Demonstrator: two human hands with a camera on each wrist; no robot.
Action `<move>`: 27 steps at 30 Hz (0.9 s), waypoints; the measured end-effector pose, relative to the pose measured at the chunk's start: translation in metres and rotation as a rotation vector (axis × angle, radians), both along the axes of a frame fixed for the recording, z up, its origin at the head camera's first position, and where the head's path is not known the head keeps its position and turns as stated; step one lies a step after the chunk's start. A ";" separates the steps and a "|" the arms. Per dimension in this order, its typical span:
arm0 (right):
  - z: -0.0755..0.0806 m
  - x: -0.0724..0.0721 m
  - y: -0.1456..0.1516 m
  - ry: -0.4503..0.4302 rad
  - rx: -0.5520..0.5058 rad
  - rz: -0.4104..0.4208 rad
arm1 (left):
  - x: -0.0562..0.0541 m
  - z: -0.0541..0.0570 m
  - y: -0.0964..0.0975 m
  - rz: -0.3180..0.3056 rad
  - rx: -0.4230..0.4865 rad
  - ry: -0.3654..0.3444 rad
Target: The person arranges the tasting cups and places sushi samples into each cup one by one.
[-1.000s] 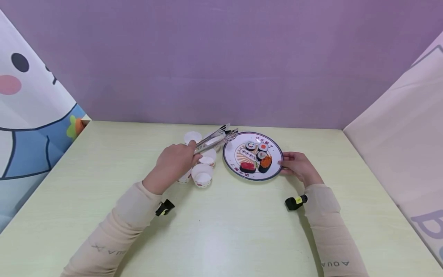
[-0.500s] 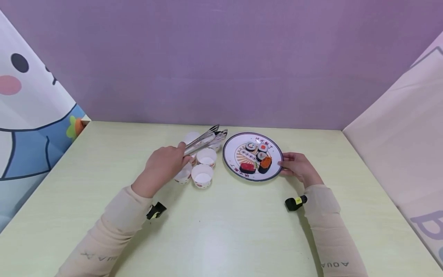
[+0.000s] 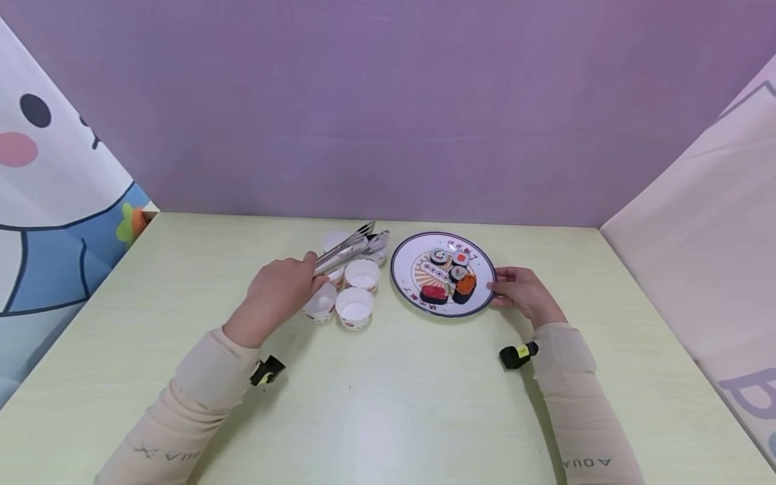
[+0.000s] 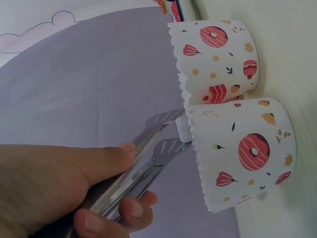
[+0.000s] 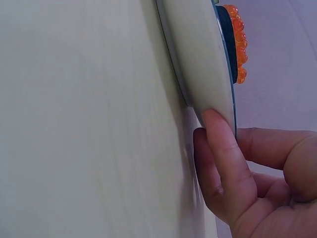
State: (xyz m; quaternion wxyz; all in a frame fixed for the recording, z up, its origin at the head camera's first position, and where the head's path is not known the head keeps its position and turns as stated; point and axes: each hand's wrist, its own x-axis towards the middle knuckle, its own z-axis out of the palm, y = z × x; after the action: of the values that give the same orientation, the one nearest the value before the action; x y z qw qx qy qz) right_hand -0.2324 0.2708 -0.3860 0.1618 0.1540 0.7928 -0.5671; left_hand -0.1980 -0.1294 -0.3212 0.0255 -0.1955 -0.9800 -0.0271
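Note:
My left hand (image 3: pixel 275 293) grips metal tongs (image 3: pixel 342 254), pointing away to the right over a cluster of paper baking cups (image 3: pixel 355 306). Between the tong tips is a small piece, dark in the head view and whitish (image 4: pixel 183 130) in the left wrist view, close to a patterned cup's scalloped rim (image 4: pixel 242 153). My right hand (image 3: pixel 524 293) pinches the right rim of a round white plate (image 3: pixel 406 269) with a blue edge, thumb on top and fingers beneath. Several toy sushi pieces lie on it, including one topped with orange roe (image 3: pixel 466 285) and a red-topped one (image 3: pixel 434 293).
The pale wooden table (image 3: pixel 388 404) meets a purple backdrop (image 3: pixel 388 114) at its far edge. Printed cloth panels flank it, one with a cartoon figure (image 3: pixel 54 202) at left. Small black devices (image 3: pixel 515 355) sit at both wrists.
My left hand and the tongs have moved left, away from the plate and over the cups, the small piece travelling with them. The right hand and plate have stayed nearly still.

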 end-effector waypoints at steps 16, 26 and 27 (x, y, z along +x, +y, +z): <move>0.002 0.002 -0.002 -0.003 -0.019 -0.002 | -0.002 -0.003 -0.002 -0.006 -0.008 0.001; 0.000 0.000 -0.001 0.000 -0.015 -0.012 | -0.003 -0.001 0.000 0.017 -0.018 -0.042; 0.000 0.000 -0.001 0.001 -0.012 -0.011 | -0.003 -0.001 0.000 0.016 -0.019 -0.043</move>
State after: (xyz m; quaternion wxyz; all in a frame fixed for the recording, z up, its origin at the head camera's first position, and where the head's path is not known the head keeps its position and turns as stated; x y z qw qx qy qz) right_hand -0.2323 0.2702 -0.3862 0.1592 0.1573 0.7885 -0.5728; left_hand -0.2012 -0.1296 -0.3223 0.0029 -0.1873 -0.9820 -0.0219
